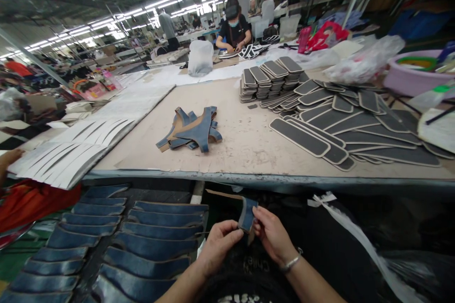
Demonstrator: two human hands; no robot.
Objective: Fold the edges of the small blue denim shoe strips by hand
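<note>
- Head view: the left hand (217, 245) and the right hand (272, 236) meet below the near edge of the worktable (249, 149), both pinching one small blue denim piece (247, 214) with a tan backing.
- The left hand is closed on the piece's lower left edge, fingers curled and thumb on top; the right hand grips its right edge between thumb and fingertips. A bracelet (291, 262) sits on the right wrist.
- The denim piece stands nearly upright between the two hands, just under the worktable's front rim and apart from it.
- Left of the hands, lower than the worktable, rows of long blue denim strips (142, 241) lie overlapping.
- On the worktable, near its middle, rests a small heap of blue-and-tan cut parts (192, 130).
- Toward the worktable's right side, dark grey padded strips (341, 123) lie fanned out, with stacks of them (270, 80) behind.
- At the worktable's left edge, white cut sheets (71, 151) overlap in a fan.
- Beyond the worktable's far end, another person (233, 28) in a dark top works at a separate bench.
- A white bag (201, 57) stands on the far end of the worktable.
</note>
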